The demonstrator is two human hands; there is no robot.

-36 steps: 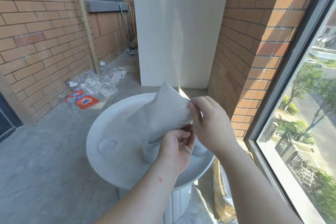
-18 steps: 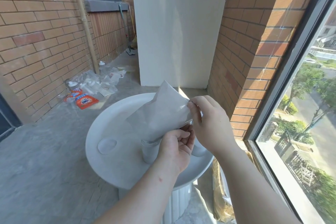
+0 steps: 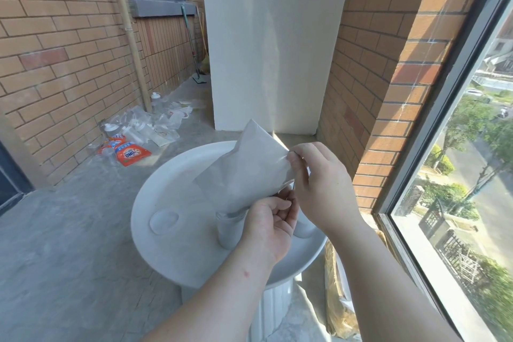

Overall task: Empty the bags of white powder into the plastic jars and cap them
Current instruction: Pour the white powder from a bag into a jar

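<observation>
POURING STEP: A person's left hand (image 3: pixel 270 230) curls round the low end of the bag of white powder (image 3: pixel 249 169), just above the mouth of a clear plastic jar (image 3: pixel 228 230). The right hand (image 3: pixel 322 189) pinches the bag's raised edge between thumb and fingers, up and to the right of the jar. The jar stands upright on a round white bench (image 3: pixel 155 175). A flat round lid (image 3: pixel 163 221) lies on the bench well to the jar's left. A small white thing (image 3: pixel 302 229) sits just right of the jar, half hidden by the hands, and it is unclear whether it is a jar or a cap.

The bag's long axis slants steeply, with its open end pointing down into the jar and its closed end up and away, to the right of the jar.

Neither hand steadies the jar, so the pour probably goes best with the bag's mouth squeezed narrow and held square over the jar's opening. The closed end should rise slowly, without nudging the jar sideways. A fast tip would likely spill powder over the rim. How full the jar is cannot be told.
</observation>
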